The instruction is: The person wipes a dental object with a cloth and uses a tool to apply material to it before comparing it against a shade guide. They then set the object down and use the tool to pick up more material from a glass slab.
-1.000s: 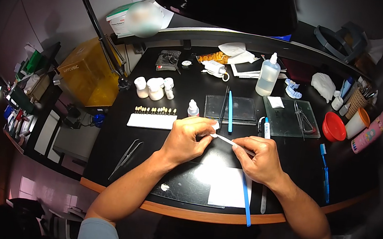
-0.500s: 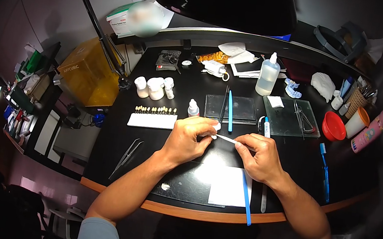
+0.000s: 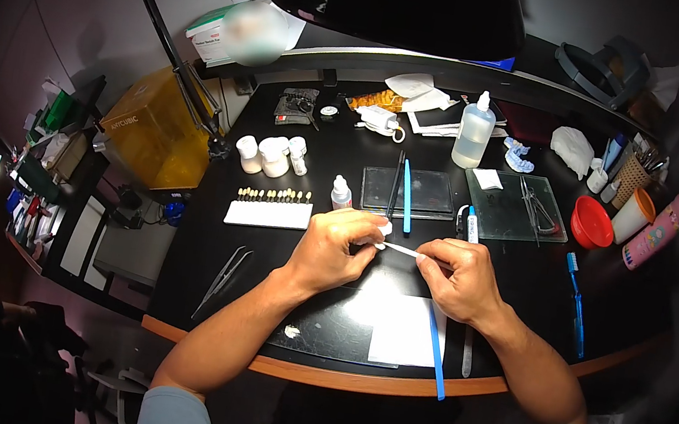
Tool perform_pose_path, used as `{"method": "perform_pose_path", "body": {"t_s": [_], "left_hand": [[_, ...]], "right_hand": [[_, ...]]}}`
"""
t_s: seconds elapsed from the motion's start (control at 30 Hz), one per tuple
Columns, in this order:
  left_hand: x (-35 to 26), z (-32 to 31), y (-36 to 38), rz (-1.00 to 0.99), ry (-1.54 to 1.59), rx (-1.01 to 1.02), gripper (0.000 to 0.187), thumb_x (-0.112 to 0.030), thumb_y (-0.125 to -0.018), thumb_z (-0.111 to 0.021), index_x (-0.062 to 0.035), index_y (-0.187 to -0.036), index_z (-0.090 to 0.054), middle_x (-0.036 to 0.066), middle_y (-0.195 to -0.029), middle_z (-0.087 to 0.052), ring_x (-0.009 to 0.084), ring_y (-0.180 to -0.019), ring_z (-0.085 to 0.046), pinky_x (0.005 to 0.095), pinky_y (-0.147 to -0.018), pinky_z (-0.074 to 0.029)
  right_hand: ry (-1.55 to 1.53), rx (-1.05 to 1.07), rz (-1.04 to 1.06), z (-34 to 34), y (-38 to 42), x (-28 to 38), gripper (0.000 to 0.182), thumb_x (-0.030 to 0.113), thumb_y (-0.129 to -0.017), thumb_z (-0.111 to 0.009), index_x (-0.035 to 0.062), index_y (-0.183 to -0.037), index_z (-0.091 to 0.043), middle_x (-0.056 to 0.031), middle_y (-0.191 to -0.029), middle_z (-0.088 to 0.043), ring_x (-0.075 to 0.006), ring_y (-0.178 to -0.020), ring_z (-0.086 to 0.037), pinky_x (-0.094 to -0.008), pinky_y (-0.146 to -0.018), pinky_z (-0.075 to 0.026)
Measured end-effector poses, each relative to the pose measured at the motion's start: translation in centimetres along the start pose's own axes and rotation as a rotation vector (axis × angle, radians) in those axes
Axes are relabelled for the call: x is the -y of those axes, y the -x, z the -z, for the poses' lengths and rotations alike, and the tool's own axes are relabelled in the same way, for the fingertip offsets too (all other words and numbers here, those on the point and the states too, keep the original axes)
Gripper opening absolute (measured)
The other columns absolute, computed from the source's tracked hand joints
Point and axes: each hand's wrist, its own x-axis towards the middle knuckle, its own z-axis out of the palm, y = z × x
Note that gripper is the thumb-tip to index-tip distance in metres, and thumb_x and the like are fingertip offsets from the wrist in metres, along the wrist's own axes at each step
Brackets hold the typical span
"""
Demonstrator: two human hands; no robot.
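Observation:
My left hand [image 3: 336, 247] has its fingers pinched around a small white piece [image 3: 385, 228], mostly hidden by the fingertips. Between finger and thumb of my right hand [image 3: 462, 283] is a thin white stick [image 3: 403, 250], held almost level with its tip right at the left fingertips. Below the hands, a white paper sheet [image 3: 398, 339] lies on a glass plate [image 3: 324, 315], with a blue strip [image 3: 435, 354] across the sheet's right side and over the table edge. A dropper bottle [image 3: 341, 193] stands just behind the left hand.
Left are curved tweezers [image 3: 222, 282], a shade-tab holder [image 3: 267, 213] and white jars [image 3: 275, 158]. Behind stand a dark slab [image 3: 429, 197] and a clear bottle [image 3: 475, 133]. At right are a glass plate [image 3: 500, 223], red bowl [image 3: 592, 223] and blue toothbrush [image 3: 576, 304]. A lamp [image 3: 397, 1] hangs overhead.
Both hands keep nearly the same pose, with the stick at the left fingertips. The view has shifted very slightly, and a dark shape at the lower left looks larger.

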Motion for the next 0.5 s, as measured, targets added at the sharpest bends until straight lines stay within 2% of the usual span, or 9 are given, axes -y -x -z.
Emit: {"method": "perform_pose_path", "body": {"t_s": [0.07, 0.17, 0.27, 0.37, 0.5], "left_hand": [[-0.04, 0.04, 0.08, 0.025, 0.015, 0.024, 0.014, 0.005, -0.075, -0.077, 0.0005, -0.089, -0.077, 0.018, -0.110, -0.078, 0.0298, -0.100, -0.077, 0.0348, -0.087, -0.063], [0.38, -0.09, 0.11, -0.035, -0.006, -0.005, 0.017, 0.005, -0.074, -0.079, -0.0010, -0.090, -0.078, 0.015, -0.112, -0.079, 0.0207, -0.087, -0.078, 0.0295, -0.076, -0.062], [0.15, -0.01, 0.05, -0.041, -0.011, -0.004, 0.017, 0.004, -0.074, -0.080, -0.0010, -0.090, -0.078, 0.015, -0.111, -0.079, 0.0197, -0.084, -0.077, 0.0296, -0.075, -0.062], [0.17, -0.22, 0.10, -0.036, 0.017, -0.014, 0.014, 0.003, -0.075, -0.081, -0.0008, -0.088, -0.078, 0.015, -0.110, -0.079, 0.0188, -0.080, -0.077, 0.0289, -0.072, -0.061], [0.04, 0.00, 0.00, -0.058, -0.013, 0.006, 0.012, 0.003, -0.076, -0.083, -0.0006, -0.086, -0.078, 0.014, -0.111, -0.079, 0.0179, -0.079, -0.076, 0.0283, -0.070, -0.060]], "right_hand": [[0.000, -0.016, 0.038, -0.08, 0.04, -0.12, 0.012, 0.005, -0.091, -0.071, -0.0043, -0.094, -0.077, -0.0115, -0.070, -0.068, -0.0164, -0.056, -0.062, -0.0310, -0.051, -0.045], [0.009, -0.018, 0.043, -0.14, 0.02, -0.29, 0.012, 0.005, -0.090, -0.071, -0.0043, -0.093, -0.078, -0.0117, -0.070, -0.069, -0.0162, -0.056, -0.062, -0.0304, -0.051, -0.045], [-0.005, -0.033, 0.058, -0.27, 0.02, -0.38, 0.011, 0.005, -0.090, -0.071, -0.0041, -0.092, -0.078, -0.0117, -0.070, -0.069, -0.0159, -0.056, -0.062, -0.0298, -0.051, -0.046], [0.006, -0.012, -0.004, -0.14, 0.00, -0.17, 0.015, 0.013, -0.089, -0.071, 0.0009, -0.090, -0.079, -0.0142, -0.072, -0.071, -0.0264, -0.060, -0.068, -0.0366, -0.056, -0.052], [0.007, -0.018, -0.007, -0.11, 0.03, -0.14, 0.015, 0.014, -0.088, -0.071, 0.0009, -0.089, -0.079, -0.0141, -0.071, -0.070, -0.0264, -0.059, -0.068, -0.0367, -0.056, -0.053]]}}
